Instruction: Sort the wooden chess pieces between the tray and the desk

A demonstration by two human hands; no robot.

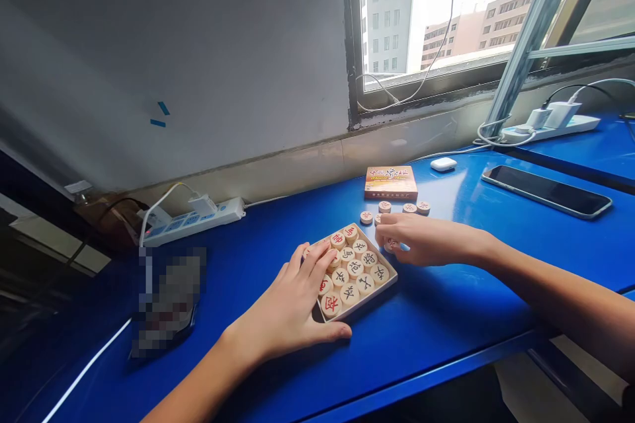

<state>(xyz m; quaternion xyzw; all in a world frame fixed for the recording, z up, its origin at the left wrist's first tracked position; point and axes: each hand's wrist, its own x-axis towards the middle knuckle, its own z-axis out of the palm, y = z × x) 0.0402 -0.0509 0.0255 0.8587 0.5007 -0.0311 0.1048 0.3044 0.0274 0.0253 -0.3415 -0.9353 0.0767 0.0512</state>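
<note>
An open, shallow box point(364, 303) of round wooden Chinese chess pieces with red and black characters stands on the blue table. My left hand point(292, 304) grips its near left side, fingers spread over the pieces and thumb along the front edge. Just right of the box, my right hand point(421, 238) is closed with curled fingers around a red-marked chess piece point(390, 244) low over the table. Its fingertips are partly hidden. Several loose pieces lie beyond that hand, among them a red-marked piece point(366, 218) and another piece point(423, 207).
A printed cardboard lid point(391, 183) lies behind the loose pieces. To the right are a white earphone case point(443, 164) and a phone point(546, 192). Power strips point(196, 221) with cables sit along the wall. A blurred-out object point(169, 304) lies at left.
</note>
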